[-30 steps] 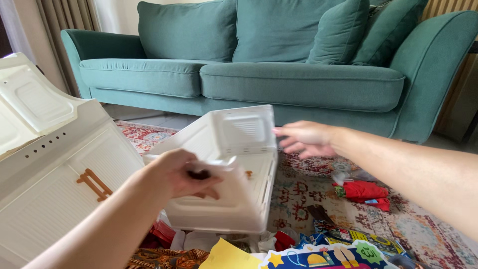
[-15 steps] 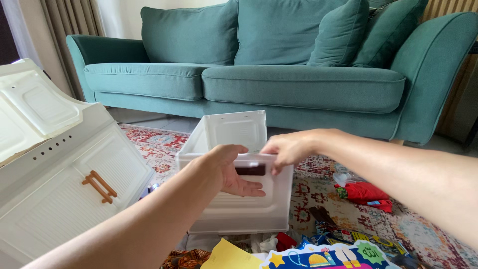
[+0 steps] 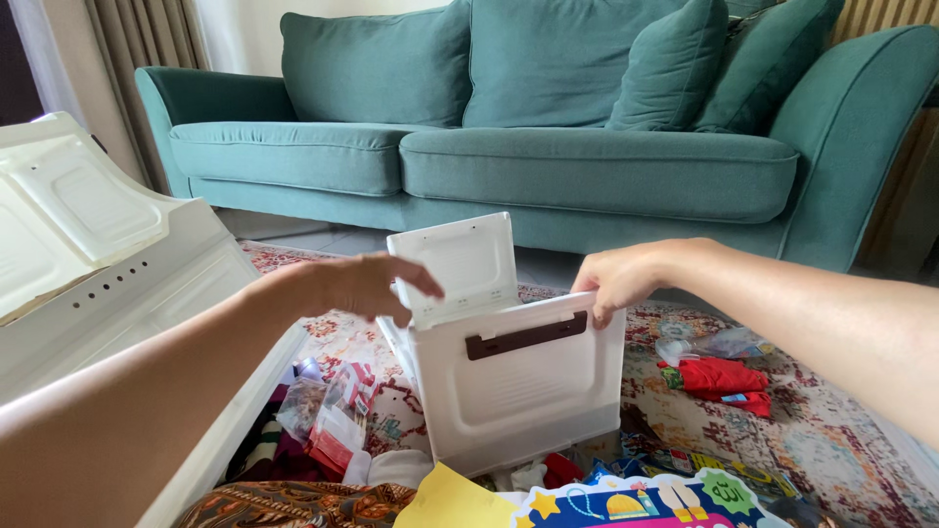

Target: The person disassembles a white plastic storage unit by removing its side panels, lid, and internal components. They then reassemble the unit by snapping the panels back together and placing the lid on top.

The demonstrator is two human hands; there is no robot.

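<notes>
A white plastic storage box [image 3: 518,391] with a dark brown handle slot stands upright on the patterned rug, its hinged lid [image 3: 455,264] raised. My left hand [image 3: 367,286] rests on the lid's left edge with fingers spread over it. My right hand [image 3: 621,279] grips the box's top right rim, fingers curled over the edge by the handle.
A larger white storage bin [image 3: 108,284] with its lid up stands at the left. Clothes and plastic packets [image 3: 328,420] lie beside the box, a red garment [image 3: 719,376] at the right, colourful printed cardboard [image 3: 626,504] in front. A teal sofa [image 3: 548,147] runs behind.
The box has been turned from tilted, showing its side, to upright facing me. My right hand moved onto its top rim, and my left shifted up to the lid.
</notes>
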